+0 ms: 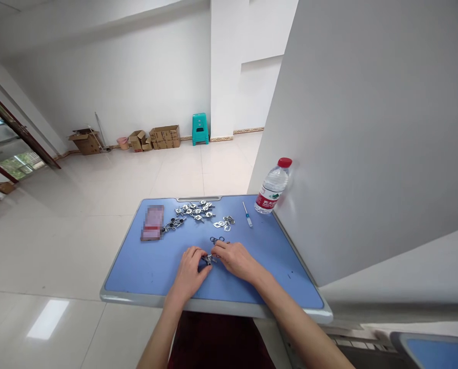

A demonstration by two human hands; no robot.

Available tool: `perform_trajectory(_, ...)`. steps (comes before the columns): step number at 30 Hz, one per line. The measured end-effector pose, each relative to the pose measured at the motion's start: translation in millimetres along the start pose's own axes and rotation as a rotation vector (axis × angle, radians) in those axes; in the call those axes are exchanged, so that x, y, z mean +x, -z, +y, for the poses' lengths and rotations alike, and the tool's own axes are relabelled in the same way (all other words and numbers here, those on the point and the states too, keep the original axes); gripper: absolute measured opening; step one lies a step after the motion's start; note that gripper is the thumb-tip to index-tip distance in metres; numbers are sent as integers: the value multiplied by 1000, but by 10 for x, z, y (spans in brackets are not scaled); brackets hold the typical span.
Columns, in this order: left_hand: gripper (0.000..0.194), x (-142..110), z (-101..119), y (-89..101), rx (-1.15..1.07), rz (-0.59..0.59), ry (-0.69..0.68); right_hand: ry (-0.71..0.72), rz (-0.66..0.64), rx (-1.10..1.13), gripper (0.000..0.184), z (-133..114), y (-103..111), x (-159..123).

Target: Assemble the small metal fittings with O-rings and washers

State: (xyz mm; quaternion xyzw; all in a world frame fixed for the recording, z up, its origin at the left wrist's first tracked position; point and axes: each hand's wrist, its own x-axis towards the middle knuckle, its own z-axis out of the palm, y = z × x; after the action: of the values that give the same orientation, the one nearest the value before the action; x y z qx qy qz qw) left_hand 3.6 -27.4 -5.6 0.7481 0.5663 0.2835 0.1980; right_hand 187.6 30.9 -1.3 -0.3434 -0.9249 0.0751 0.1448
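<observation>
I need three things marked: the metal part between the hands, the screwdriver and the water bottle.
Metal part [209, 260]: head view, on its exposed middle.
Screwdriver [247, 216]: head view, on the handle's blue section.
Water bottle [271, 193]: head view, on the label.

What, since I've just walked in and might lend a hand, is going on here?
A person's left hand holds a small metal part at the blue table, with the right hand up close against it. Black rings lie just beyond the right hand. Farther back are more metal parts, flat plates and a screwdriver.
</observation>
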Motion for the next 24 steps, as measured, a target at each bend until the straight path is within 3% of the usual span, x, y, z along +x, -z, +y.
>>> perform_trajectory(9, 16, -1, -55, -41, 19, 22, -44, -76, 87, -23, 21, -103, -117, 7)
perform_trajectory(24, 17, -4, -51, -35, -31, 32, -22, -28, 28, 3, 24, -116, -48, -26)
